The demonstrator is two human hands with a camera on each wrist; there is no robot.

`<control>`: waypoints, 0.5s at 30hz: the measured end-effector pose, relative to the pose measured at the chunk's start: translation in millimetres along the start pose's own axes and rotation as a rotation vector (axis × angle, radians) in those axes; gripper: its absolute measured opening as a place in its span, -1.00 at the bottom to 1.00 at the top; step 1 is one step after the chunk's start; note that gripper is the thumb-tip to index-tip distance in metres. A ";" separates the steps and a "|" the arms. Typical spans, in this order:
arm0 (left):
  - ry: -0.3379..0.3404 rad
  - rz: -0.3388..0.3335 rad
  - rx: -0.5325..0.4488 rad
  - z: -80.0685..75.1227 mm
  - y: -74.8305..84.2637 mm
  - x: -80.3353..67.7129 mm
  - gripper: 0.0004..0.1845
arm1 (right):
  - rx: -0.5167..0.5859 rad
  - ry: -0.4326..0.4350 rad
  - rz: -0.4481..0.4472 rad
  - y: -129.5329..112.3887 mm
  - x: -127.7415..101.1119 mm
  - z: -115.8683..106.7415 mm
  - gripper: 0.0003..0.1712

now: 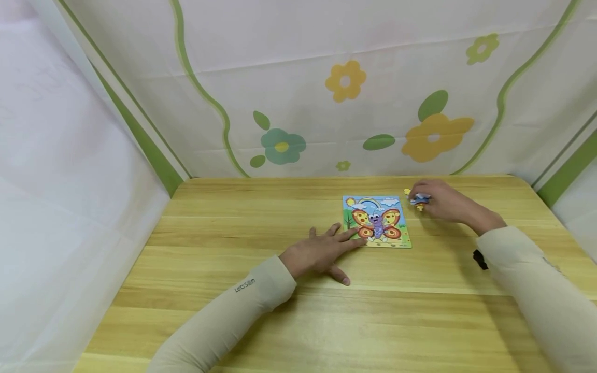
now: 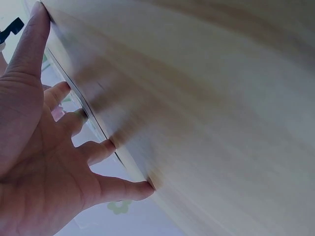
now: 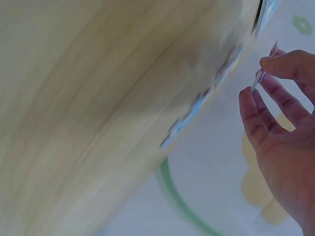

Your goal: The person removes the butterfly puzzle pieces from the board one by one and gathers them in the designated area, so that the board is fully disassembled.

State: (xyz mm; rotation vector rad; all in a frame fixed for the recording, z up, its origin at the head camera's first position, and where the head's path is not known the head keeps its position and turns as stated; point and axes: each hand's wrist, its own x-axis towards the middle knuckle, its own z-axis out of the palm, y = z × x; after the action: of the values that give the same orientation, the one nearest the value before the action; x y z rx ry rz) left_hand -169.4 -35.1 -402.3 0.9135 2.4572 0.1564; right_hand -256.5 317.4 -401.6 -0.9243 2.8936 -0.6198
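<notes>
We see a square, flat picture board with a blue sky, a rainbow and a purple butterfly with red and yellow wings (image 1: 378,220). It lies on the yellow-brown wooden desk (image 1: 224,243), near the back edge. A smiling sun sits in its top left corner.

Our left hand (image 1: 322,254) is spread wide, and its grip is loose, with nothing in it. Two of its fingertips rest on the board's lower left part, and the thumb points out over the wood.

Our right hand (image 1: 445,199) is just past the board's right side. Its grip has a small, thin, flat piece (image 3: 259,73) pinched between thumb and fingers. In the right wrist view we see this piece from its edge, so we cannot tell what is drawn on it. It is up off the wood there. More small, flat, bright pieces (image 3: 187,120) lie on the wood near that hand, apart from the board.

We have long, pale beige sleeves (image 1: 224,316) on both arms, and the left one has dark letters. At the back hangs a white cloth wall (image 1: 289,67) with orange, green and blue-green flowers and wavy green lines.
</notes>
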 end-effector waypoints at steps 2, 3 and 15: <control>0.000 -0.001 0.002 0.3 -0.2 0.0 0.09 | -0.009 0.013 0.007 6.7 -5.8 -5.0 -0.54; 0.001 0.000 0.003 0.4 -0.3 0.0 0.09 | -0.016 0.019 0.008 10.4 -8.9 -7.4 -0.54; 0.002 0.001 0.006 0.6 0.0 0.9 0.09 | -0.096 0.077 0.064 56.8 -42.7 -26.1 -0.54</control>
State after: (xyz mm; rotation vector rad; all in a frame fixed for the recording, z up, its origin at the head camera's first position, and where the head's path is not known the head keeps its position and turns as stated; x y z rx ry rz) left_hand -169.6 -34.6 -403.2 0.9174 2.4606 0.1507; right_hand -256.7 393.2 -402.9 -0.8319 3.0315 -0.5280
